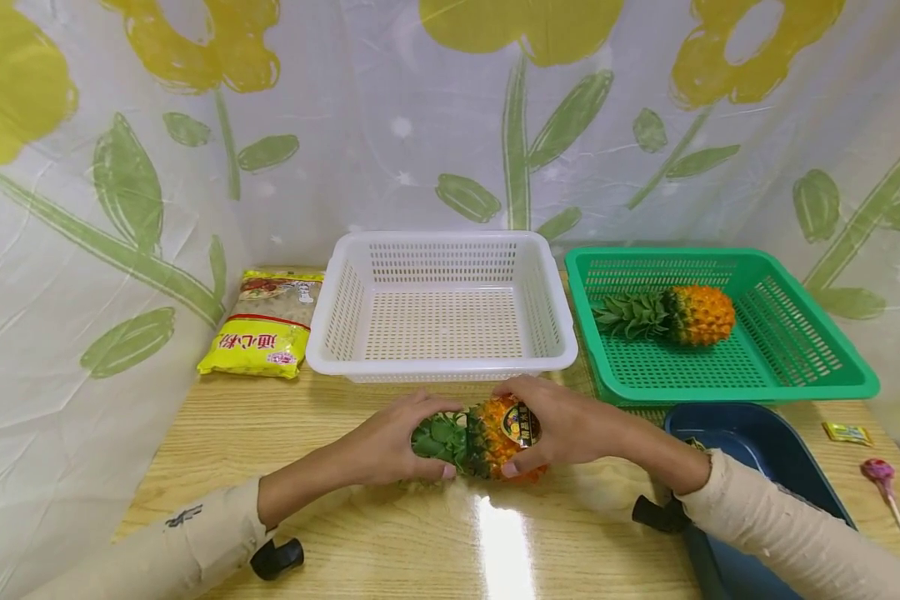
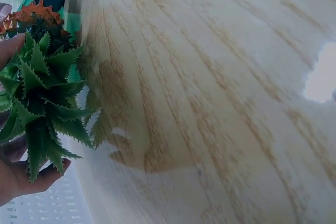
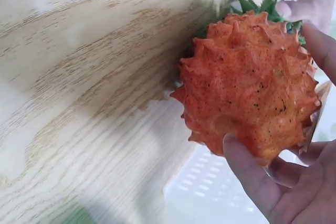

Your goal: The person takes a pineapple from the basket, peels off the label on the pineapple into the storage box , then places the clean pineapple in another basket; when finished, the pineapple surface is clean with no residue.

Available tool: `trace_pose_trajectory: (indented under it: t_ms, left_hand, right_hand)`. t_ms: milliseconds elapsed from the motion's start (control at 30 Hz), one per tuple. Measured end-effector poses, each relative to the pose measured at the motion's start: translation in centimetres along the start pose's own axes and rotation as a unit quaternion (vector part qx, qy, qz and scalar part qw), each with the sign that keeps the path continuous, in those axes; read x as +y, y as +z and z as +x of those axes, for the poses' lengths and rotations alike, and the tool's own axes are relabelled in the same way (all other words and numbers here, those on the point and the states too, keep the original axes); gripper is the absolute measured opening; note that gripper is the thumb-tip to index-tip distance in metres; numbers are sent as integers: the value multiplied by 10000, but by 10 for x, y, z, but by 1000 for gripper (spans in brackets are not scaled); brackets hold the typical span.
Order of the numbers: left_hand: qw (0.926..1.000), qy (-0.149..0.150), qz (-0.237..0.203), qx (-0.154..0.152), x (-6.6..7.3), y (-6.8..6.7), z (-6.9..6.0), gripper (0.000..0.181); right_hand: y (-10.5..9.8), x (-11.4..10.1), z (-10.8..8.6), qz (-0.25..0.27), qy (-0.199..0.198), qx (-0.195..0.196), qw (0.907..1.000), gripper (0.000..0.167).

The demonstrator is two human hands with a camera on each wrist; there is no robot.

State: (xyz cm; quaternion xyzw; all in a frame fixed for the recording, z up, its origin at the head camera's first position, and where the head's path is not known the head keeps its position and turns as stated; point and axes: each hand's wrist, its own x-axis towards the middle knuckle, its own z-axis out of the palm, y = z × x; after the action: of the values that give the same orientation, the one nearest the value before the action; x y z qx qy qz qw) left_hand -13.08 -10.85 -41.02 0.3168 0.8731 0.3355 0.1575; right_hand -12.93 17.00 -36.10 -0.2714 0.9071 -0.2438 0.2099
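Note:
A pineapple [image 1: 489, 437] with orange spiky skin and a black-and-gold label lies sideways between both hands, in front of the white basket. My left hand [image 1: 397, 437] holds it around the green leafy crown [image 2: 44, 98], thumb on the near side and fingers on the far side. At the fruit's other end, my right hand [image 1: 573, 425] grips the orange body [image 3: 252, 87] between thumb and fingers, partly covering the label. Whether the pineapple touches the tabletop cannot be told.
The white basket [image 1: 442, 367] stands behind the hands. To its right, a green basket [image 1: 735, 393] holds another pineapple [image 1: 701, 315]. A yellow food bag [image 1: 258, 333] lies left. At right are a dark blue bin [image 1: 810, 467], a small yellow packet [image 1: 846, 432] and a lollipop [image 1: 879, 472].

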Motion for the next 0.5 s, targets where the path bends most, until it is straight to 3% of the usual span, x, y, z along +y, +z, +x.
trace_pose_trajectory:
  t_ms: [267, 500]
  left_hand:
    - [9999, -58, 116, 53, 0, 1, 0, 74]
    - [9999, -88, 91, 44, 0, 1, 0, 74]
  right_hand:
    - [-11, 4, -11, 241, -60, 94, 9996, 95]
    - [-21, 10, -21, 813, -55, 220, 9964, 78]
